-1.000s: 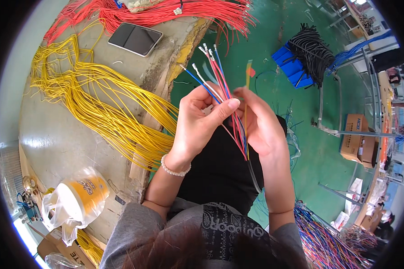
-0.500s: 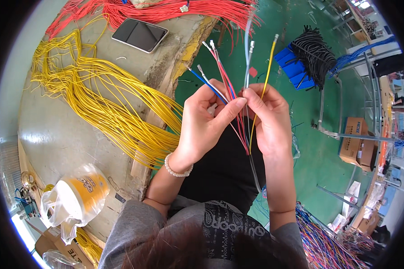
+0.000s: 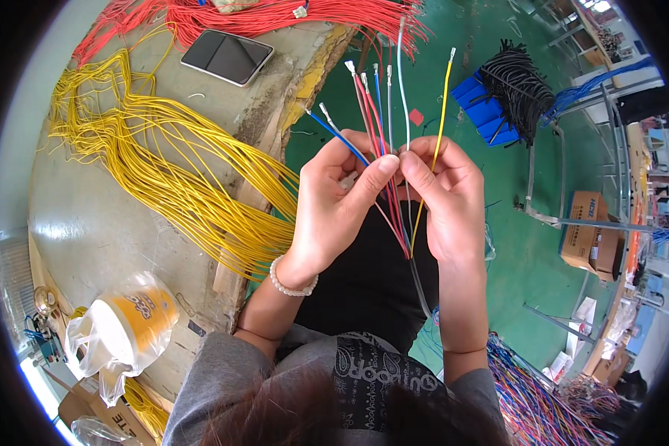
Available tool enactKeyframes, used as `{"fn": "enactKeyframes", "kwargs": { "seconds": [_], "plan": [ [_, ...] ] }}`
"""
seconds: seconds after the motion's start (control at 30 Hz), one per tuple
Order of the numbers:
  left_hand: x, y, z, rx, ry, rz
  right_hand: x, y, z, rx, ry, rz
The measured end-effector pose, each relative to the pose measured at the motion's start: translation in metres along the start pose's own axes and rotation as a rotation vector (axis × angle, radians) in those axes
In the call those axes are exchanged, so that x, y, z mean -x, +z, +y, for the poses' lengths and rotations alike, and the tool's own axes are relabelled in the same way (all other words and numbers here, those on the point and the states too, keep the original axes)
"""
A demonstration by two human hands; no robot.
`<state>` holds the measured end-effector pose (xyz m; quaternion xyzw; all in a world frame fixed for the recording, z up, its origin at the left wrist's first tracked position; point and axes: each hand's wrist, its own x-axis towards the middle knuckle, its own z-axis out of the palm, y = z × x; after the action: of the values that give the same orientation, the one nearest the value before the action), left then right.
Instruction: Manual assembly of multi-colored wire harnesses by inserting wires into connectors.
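Note:
Both my hands are raised over my lap, holding a fan of thin wires with metal crimp terminals at their upper ends. Between my left hand's (image 3: pixel 342 201) thumb and fingers are red wires (image 3: pixel 366 111), blue wires (image 3: pixel 342 137) and a grey wire (image 3: pixel 390 104). My right hand (image 3: pixel 453 197), its thumb tip close to the left thumb, pinches a long whitish wire (image 3: pixel 404 82). A yellow wire (image 3: pixel 444 93) runs past its fingers, standing apart on the right. Below the hands, the wires converge into a grey cable sheath (image 3: pixel 419 282) hanging down.
On the worktable (image 3: pixel 89 201) at left lie a yellow wire bundle (image 3: pixel 178 171), red wires (image 3: pixel 275 26), a phone (image 3: pixel 227 57) and a bagged yellow tub (image 3: pixel 137 316). Black tubing (image 3: pixel 516 89) hangs over a blue bin (image 3: pixel 483 108). Multicoloured wires (image 3: pixel 535 401) lie lower right, beyond which stands a cardboard box (image 3: pixel 583 227).
The grey wire has shifted left, away from the whitish wire and toward the left hand's group. A blue wire now stands upright beside the red ones. Both hands stay almost in place.

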<state>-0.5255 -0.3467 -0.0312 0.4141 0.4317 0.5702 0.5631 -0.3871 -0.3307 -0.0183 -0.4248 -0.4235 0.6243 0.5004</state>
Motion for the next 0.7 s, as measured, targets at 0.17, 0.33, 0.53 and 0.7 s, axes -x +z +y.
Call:
{"fn": "enactKeyframes", "kwargs": {
  "seconds": [0.17,0.33,0.53,0.7],
  "plan": [
    [0.001,-0.006,-0.002,0.064,-0.053,-0.031,0.000,-0.002,0.001,-0.041,0.043,-0.023],
    [-0.002,-0.009,-0.006,0.193,-0.095,-0.048,-0.002,-0.004,0.001,0.071,-0.085,-0.025],
    [-0.001,-0.007,-0.006,0.157,-0.068,-0.020,-0.002,-0.005,-0.011,0.099,0.010,-0.054],
    [0.000,-0.008,-0.003,0.122,-0.027,-0.038,-0.008,-0.006,-0.018,0.115,0.039,-0.093]
  ]
}}
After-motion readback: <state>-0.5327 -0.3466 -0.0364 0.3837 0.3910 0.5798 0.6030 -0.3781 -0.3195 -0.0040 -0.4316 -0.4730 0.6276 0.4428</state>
